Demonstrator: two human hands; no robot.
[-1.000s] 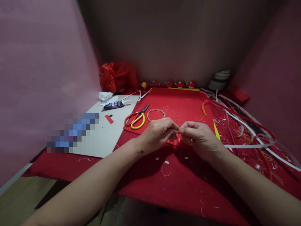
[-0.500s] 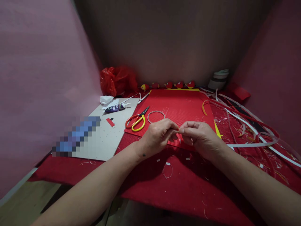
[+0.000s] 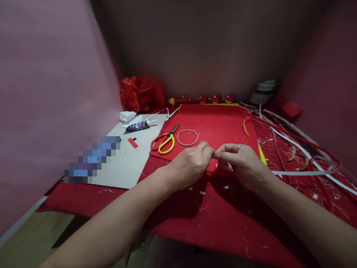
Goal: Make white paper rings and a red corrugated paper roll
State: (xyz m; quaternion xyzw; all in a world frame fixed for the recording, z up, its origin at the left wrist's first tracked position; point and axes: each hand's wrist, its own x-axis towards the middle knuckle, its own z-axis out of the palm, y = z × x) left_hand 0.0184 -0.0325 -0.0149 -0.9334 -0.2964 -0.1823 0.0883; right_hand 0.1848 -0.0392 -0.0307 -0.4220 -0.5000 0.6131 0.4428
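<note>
fingertips of the left hand (image 3: 192, 162) and right hand (image 3: 240, 160) meet above the near part of that red ribbed sheet (image 3: 216, 124) on the desk (image 3: 178, 219); right thumb and forefinger are pressed together, left ones curled in, can't tell what they're pinching, if anything. scissors (image 3: 170, 135) and a thin ring (image 3: 187, 145) lie on it, roughly 10 o'clock from them.

Ribbed red sheet (image 3: 212, 119), perhaps card; glossy, crinkled plastic bag (image 3: 143, 93)
</note>
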